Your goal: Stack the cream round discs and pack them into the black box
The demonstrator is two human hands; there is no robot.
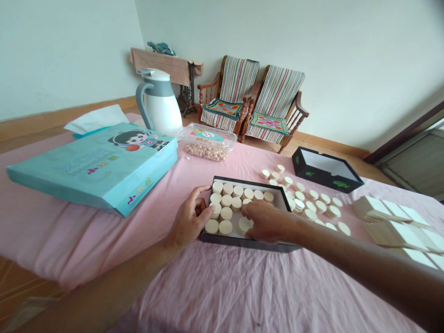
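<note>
A shallow black box (243,243) with a white inside sits on the table, holding rows of round, pale wooden discs (225,227), some stacked. My left hand (190,215) is closed on the box's left wall, its thumb over the rim beside a stack of discs. Inside the box is my right hand (265,221), its fingers bent down at a wooden disc (244,225) in the front middle. The fingertips are partly hidden, and that hand covers the box's right part. More loose wooden discs (310,215) lie on the cloth to the right, single and in small piles.
A pink cloth (208,286) covers the table. On the left are a light-blue carton (86,162) and a white-grey jug (163,106). Behind the box sits a clear tub (208,148) of small beige pieces. A black lid (326,175) and stacked pale rectangular boards (398,231) are at right.
</note>
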